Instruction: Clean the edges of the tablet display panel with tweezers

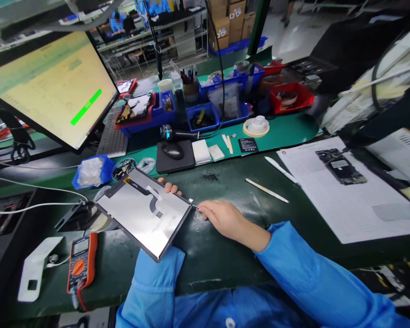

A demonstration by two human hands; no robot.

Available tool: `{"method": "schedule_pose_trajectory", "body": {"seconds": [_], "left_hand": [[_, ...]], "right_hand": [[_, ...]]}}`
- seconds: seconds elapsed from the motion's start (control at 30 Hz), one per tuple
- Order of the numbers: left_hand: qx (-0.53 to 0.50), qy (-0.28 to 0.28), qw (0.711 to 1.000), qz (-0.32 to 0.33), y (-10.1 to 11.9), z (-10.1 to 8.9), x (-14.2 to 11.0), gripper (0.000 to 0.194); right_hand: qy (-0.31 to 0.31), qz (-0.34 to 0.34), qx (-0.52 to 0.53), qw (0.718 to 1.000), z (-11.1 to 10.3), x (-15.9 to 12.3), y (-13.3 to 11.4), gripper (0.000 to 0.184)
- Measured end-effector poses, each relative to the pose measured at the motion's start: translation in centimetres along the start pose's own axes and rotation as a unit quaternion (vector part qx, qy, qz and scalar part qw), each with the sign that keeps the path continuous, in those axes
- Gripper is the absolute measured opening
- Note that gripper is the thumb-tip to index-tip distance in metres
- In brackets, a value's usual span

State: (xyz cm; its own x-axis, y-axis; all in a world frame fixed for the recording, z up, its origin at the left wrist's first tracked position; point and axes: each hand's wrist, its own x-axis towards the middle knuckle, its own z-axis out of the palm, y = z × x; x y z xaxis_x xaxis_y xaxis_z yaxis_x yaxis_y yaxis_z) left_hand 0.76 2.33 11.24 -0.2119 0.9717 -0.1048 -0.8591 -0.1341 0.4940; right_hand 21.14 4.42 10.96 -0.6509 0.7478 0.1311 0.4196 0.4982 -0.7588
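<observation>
A tablet screen panel (140, 212) with a silvery back and a dark ribbon cable (153, 202) is held tilted above the bench. My left hand (171, 187) supports it from underneath; only its fingertips show past the far edge, and the palm is hidden. My right hand (223, 218) is closed in a pinch on a thin metal-tipped tool (195, 207), whose kind I cannot make out. The tool's tip touches or lies very close to the panel's right edge, beside a small white tab (190, 201).
An orange multimeter (80, 264) and a white bracket-like piece (37, 269) lie at left. Beyond are a mouse (172, 151), a scanner (177, 133) and parts bins (203, 116). A pale stick (266, 190), a white pen (282, 171) and paper with a circuit board (341, 166) lie right.
</observation>
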Motion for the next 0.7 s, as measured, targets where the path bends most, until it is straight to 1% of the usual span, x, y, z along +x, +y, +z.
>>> {"method": "schedule_pose_trajectory", "body": {"seconds": [0.1,0.17,0.23,0.3,0.37,0.43,0.5,0.57,0.63,0.7], "left_hand": [[0.004,0.001,1.0,0.004,0.0,0.7,-0.2,0.018],[0.019,0.012,1.0,0.01,0.1,1.3,-0.4,0.017],[0.029,0.014,0.999,0.014,0.2,1.6,-0.6,0.017],[0.027,-0.007,0.999,0.015,0.3,1.4,-0.7,0.019],[0.02,-0.033,0.999,0.025,0.3,0.7,-0.5,0.023],[0.012,-0.053,0.998,0.033,0.3,0.0,-0.1,0.025],[0.006,-0.069,0.997,0.041,0.2,-0.6,0.3,0.026],[0.016,-0.076,0.995,0.063,0.1,-0.8,0.5,0.026],[0.047,-0.074,0.992,0.093,0.1,-0.6,0.5,0.03],[0.088,-0.069,0.986,0.12,-0.1,-0.4,0.3,0.036]], "right_hand": [[-0.002,0.022,0.045,0.999,0.3,0.0,0.0,0.025],[0.013,0.046,0.087,0.995,0.6,-0.1,0.0,0.017],[0.035,0.053,0.109,0.992,0.8,0.0,0.1,0.013],[0.052,0.028,0.104,0.993,0.8,0.1,0.3,0.013],[0.057,-0.004,0.09,0.994,0.8,0.2,0.4,0.014],[0.06,-0.014,0.081,0.995,0.7,0.5,0.6,0.016],[0.06,0.008,0.099,0.993,0.7,0.7,0.7,0.015],[0.056,0.053,0.166,0.983,0.7,0.9,0.8,0.015],[0.031,0.107,0.261,0.959,0.7,1.2,0.9,0.017],[-0.017,0.16,0.345,0.925,0.5,1.4,1.0,0.025]]}}
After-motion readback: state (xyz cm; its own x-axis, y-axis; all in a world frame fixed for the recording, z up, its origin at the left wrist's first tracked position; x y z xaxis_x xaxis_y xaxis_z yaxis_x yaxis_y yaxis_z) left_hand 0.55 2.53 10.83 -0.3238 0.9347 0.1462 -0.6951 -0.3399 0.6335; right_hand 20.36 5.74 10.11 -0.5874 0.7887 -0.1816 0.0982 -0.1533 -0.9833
